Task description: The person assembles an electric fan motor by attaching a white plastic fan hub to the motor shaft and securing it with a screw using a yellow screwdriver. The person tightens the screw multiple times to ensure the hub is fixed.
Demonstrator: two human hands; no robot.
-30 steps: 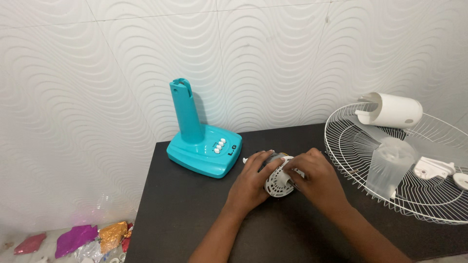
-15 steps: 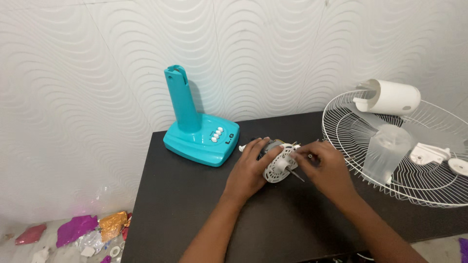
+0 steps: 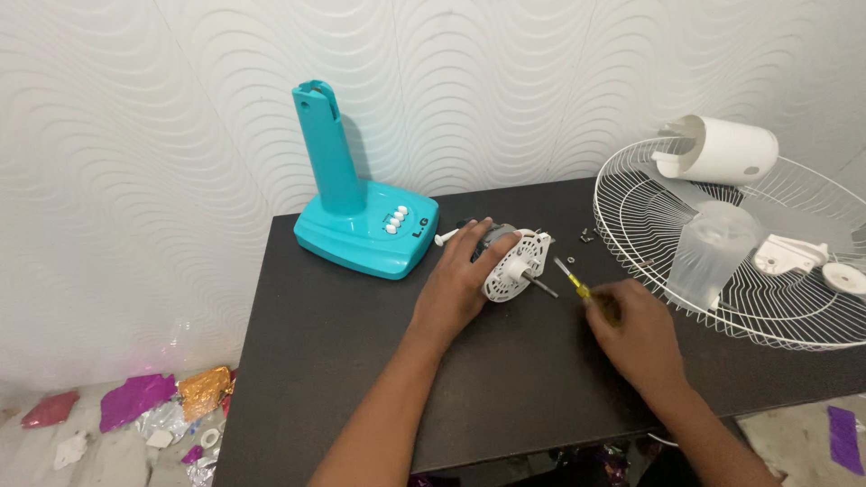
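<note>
Right hand (image 3: 636,329) lies nearest the counter's (image 3: 343,361) front edge, right of centre, its grip closed around a small screwdriver (image 3: 572,278) with a yellow handle; the metal tip points up-left toward the motor and stops just short of it, not touching. Left hand (image 3: 460,280) sits slightly farther in, near mid-counter, palm down, fingers wrapped over the back of a fan motor (image 3: 514,263), grip holding it steady on the dark surface. The motor's white slotted front plate faces right, with its thin shaft (image 3: 544,289) sticking out toward the screwdriver tip. A few small dark bits (image 3: 586,237), perhaps screws, too small to tell, lie just beyond the motor toward the back edge. At the counter's right end a white wire fan guard (image 3: 767,271) lies flat and overhangs the edge; on it rest a translucent fan blade (image 3: 717,252), a white cylindrical motor cover (image 3: 722,149) at the far side, and small white plastic parts (image 3: 789,254). At the back-left corner stands a teal fan base (image 3: 365,230) with an upright column and a row of white buttons, close to the wavy white wall. Crumpled foil wrappers (image 3: 135,401), pink and orange, lie on the floor left of the counter.
</note>
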